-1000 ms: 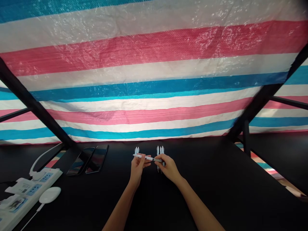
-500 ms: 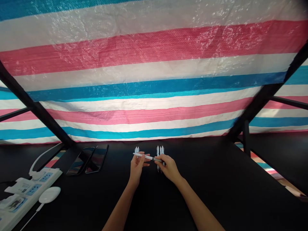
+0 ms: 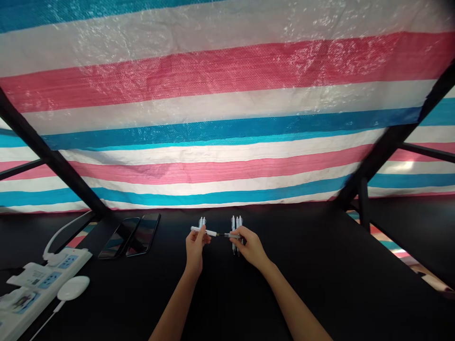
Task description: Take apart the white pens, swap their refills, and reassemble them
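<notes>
My left hand pinches the white pen barrel, which lies nearly level with its far end pointing left. My right hand is closed on the grey pen grip. Between the two parts a thin dark refill shows, bridging the gap. Beyond my left hand, white pens stick out, their lower parts hidden by the fingers. A second group of white pens lies side by side on the black table, partly covered by my right hand.
Two dark phones lie to the left. Nearer on that side are a white power strip with plugs and a white round charger on a cable. Black frame bars and a striped sheet stand behind the table.
My left hand has moved left with the white barrel, pulling it apart from the grey grip and baring the refill. The right hand has stayed almost in place.
</notes>
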Tool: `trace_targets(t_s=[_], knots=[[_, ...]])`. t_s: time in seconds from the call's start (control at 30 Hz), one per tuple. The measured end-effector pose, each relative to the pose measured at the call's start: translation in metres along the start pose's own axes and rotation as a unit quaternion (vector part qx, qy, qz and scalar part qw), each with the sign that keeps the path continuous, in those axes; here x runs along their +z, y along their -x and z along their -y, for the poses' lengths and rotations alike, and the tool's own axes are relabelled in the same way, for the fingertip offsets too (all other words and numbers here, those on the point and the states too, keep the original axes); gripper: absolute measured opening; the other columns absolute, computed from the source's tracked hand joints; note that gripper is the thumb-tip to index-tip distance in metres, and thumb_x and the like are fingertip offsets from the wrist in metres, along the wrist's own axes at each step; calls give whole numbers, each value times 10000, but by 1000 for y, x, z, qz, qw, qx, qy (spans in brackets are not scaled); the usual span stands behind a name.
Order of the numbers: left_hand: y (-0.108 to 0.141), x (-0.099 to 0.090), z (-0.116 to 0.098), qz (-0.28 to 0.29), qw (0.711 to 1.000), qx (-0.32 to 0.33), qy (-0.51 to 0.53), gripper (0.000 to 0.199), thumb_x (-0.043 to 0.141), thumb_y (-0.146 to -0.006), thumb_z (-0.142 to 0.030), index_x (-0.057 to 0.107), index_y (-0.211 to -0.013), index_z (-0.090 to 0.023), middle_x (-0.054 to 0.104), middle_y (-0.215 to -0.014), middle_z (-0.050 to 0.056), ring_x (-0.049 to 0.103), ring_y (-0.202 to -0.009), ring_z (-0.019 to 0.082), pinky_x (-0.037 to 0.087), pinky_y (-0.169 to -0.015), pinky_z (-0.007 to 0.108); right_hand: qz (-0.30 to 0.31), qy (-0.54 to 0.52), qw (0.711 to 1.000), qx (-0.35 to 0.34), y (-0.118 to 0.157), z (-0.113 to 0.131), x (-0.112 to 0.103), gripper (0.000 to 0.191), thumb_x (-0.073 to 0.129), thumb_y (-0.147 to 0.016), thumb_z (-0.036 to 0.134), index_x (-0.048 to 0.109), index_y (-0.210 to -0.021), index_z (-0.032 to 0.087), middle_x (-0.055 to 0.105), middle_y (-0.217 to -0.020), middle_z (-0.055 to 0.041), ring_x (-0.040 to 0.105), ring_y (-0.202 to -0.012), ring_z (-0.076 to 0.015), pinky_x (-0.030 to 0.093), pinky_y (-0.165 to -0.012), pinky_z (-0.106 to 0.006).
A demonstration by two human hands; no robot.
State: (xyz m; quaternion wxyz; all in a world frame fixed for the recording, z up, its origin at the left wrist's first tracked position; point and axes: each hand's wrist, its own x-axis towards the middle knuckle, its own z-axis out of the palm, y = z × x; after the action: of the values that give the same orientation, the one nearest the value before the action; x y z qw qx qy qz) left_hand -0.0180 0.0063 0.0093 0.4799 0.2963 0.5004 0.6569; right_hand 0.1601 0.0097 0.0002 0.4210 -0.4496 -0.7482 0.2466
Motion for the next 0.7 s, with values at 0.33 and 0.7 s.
trace_targets(t_s=[0.33,0.7], knots=[[-8,-13,-7,-55,998,6,14,369,686,-647,-487,567,-692,-141,629,-559,2,604,-487,125,443,-464,214,-29,-47,998,26,-4,-4,-13,173,489,-859,320,603,-921,205,607,-824,-44,575,-721,-177,460,-627,-285],[-2,-7,-12,-36,999,21,-19,392,694,-625,-499,585,-692,-128,648,-586,30,612,-490,145,439,-447,226,-36,-57,997,24,-5,-6,-12,188,498,-855,320,615,-931,195,623,-843,-51,593,-757,-182,476,-649,-287]])
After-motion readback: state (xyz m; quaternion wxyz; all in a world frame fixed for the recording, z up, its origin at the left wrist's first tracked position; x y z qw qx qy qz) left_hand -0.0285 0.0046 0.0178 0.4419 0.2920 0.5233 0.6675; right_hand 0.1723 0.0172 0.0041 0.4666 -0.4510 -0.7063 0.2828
